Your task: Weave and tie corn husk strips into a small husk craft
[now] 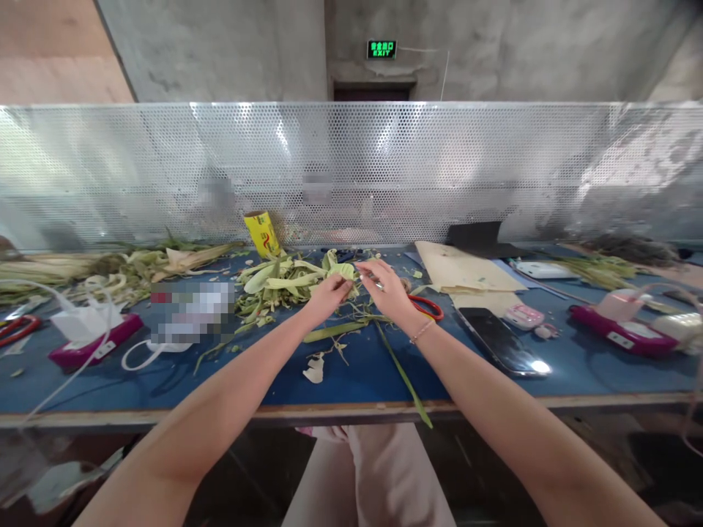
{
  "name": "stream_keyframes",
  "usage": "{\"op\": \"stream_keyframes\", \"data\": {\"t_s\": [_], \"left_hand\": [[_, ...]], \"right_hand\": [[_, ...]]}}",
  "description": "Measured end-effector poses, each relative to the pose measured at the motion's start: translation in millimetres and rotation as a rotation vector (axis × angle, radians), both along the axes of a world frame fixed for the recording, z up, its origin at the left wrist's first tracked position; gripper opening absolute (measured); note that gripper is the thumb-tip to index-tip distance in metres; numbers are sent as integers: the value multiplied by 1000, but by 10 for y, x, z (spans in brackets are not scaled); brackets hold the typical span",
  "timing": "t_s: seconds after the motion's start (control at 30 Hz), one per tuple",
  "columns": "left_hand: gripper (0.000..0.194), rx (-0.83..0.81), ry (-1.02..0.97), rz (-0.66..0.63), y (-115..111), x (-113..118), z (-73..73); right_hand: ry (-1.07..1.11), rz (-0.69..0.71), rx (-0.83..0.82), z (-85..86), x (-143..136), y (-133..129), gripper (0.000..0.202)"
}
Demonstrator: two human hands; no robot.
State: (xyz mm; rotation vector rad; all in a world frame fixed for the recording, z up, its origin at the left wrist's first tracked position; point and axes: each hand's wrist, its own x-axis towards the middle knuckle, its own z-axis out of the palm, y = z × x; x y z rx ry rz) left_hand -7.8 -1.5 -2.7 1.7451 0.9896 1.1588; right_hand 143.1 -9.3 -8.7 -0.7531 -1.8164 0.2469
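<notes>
Near the middle of the blue table, my left hand (pixel 331 290) is closed in a pinch on a pale green leaf strip (pixel 344 271), which looks like corn husk. Just to its right, my right hand (pixel 387 288) reaches in with bent fingers, thumb and fingertips apart. Its tips are close to the strip; whether they touch it I cannot make out. Beside my left hand lies a heap of green husk strips (pixel 274 282). Red-handled scissors (pixel 428 308) sit partly behind my right wrist. Below my hands, a long green blade (pixel 403 373) hangs over the front edge.
A yellow tube (pixel 262 234) stands behind the heap, before a perforated metal screen (pixel 373 161). A phone (pixel 497 340), pink case (pixel 524 316) and brown paper (pixel 458 269) lie right. Purple power strips (pixel 102 348) with cables flank both sides. More dried leaves (pixel 137 267) lie left.
</notes>
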Motion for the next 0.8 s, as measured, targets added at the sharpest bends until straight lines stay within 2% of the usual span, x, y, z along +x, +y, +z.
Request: {"op": "stream_keyframes", "data": {"t_s": [0.1,0.2,0.27,0.37,0.43,0.57,0.67,0.8], "left_hand": [[9,139,120,23,-5,-3,-26],[19,209,158,27,-30,-9,-28],[21,231,185,-16,-44,-10,-19],[16,228,209,-64,-41,-2,-9],[17,165,167,-61,-21,6,-13],[24,-16,-72,-82,7,21,-31],[21,-104,-237,-145,-15,35,-21],[19,-221,-331,-161,-71,55,18]], "right_hand": [[-94,55,101,0,-23,-18,29],[-131,59,166,-13,-43,-4,23],[-84,36,149,-10,-47,-1,15],[29,-7,41,20,-41,-14,9],[119,-14,-81,44,-33,-16,6],[243,6,-278,56,-8,29,8],[235,42,-322,34,20,80,9],[202,120,-334,8,52,106,7]]}}
